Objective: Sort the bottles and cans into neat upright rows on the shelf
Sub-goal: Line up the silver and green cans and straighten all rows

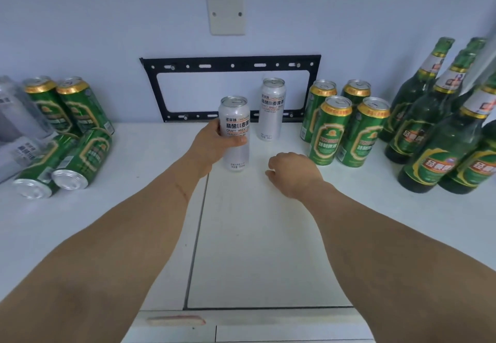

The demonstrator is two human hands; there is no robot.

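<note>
My left hand (pixel 214 144) grips an upright white can (pixel 236 155) at mid-shelf, its base on or just above the white shelf top (pixel 255 235). A second white can (pixel 272 109) stands behind it by the wall. My right hand (pixel 292 173) rests knuckles-up on the shelf to the right, fingers curled and holding nothing. Several green cans (pixel 346 130) stand upright in two rows right of centre. Several green glass bottles (pixel 440 133) stand at the far right. At left, two green cans (pixel 69 104) stand and two more green cans (pixel 72 160) lie on their sides.
A clear-wrapped pack of white cans (pixel 16 128) sits at the far left edge. A black metal wall bracket (pixel 230 61) is fixed behind the cans, with a blank wall plate (pixel 226 11) above. A seam (pixel 196 235) runs down the shelf top.
</note>
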